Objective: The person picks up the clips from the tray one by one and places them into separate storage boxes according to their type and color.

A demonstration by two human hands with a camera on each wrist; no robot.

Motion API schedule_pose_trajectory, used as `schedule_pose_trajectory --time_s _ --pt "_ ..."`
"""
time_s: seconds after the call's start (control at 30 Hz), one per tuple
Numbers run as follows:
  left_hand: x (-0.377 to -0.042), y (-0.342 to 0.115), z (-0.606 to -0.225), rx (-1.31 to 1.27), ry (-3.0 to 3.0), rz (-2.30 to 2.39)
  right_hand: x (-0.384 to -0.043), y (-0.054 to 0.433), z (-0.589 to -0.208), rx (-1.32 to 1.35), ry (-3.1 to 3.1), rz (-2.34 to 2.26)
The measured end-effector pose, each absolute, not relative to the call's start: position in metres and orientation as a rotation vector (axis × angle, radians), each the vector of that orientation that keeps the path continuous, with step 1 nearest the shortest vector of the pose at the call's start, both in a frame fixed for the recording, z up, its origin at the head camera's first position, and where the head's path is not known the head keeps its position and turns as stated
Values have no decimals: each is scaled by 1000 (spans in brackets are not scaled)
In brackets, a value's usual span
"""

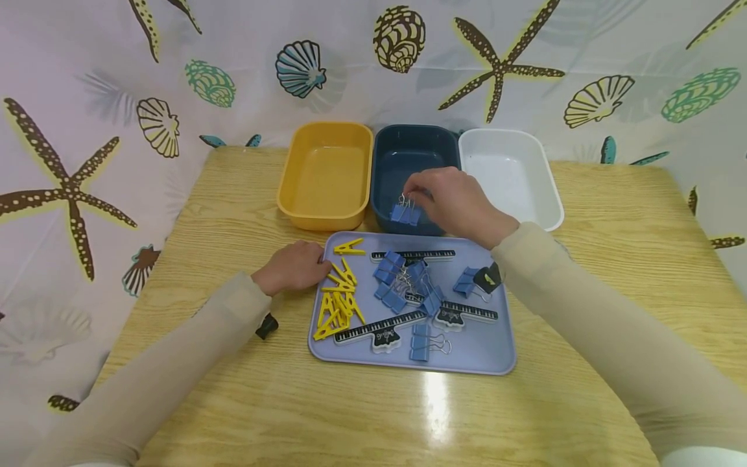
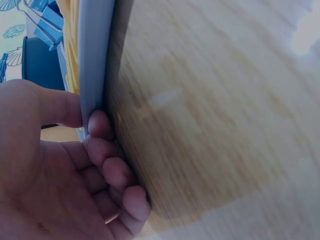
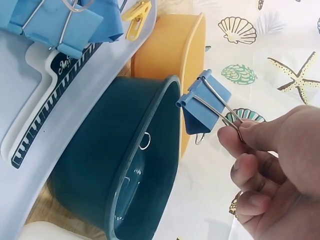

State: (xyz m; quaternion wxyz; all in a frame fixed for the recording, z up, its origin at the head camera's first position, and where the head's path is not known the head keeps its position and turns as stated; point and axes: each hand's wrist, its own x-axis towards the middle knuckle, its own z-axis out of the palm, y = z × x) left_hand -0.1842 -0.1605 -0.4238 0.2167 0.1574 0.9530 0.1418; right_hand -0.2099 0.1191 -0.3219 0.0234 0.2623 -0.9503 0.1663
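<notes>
My right hand [image 1: 452,198] pinches a blue binder clip [image 1: 406,214] by its silver wire handle, over the near end of the dark blue bin [image 1: 415,144]. In the right wrist view this clip [image 3: 205,102] hangs beside the bin's rim, thumb and index finger on the wire. My left hand [image 1: 296,266] grips the left edge of the light-blue tray [image 1: 481,353]; in the left wrist view its thumb is on one side of the rim [image 2: 95,55] and the fingers on the other. Heaped on the tray are several blue binder clips [image 1: 390,267].
Yellow clothespin-like clips [image 1: 341,305] lie at the tray's left side, with piano-keyboard clips [image 1: 382,329] among the rest. A yellow bin [image 1: 327,217] and a white bin [image 1: 516,139] flank the dark blue one. Behind the bins hangs a shell-patterned cloth [image 1: 350,39].
</notes>
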Motion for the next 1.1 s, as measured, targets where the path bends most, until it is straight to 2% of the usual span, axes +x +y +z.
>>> schedule_pose_trajectory --time_s 1.1 --pt "-184 -161 -423 449 2637 402 -234 121 -331 712 -2922 486"
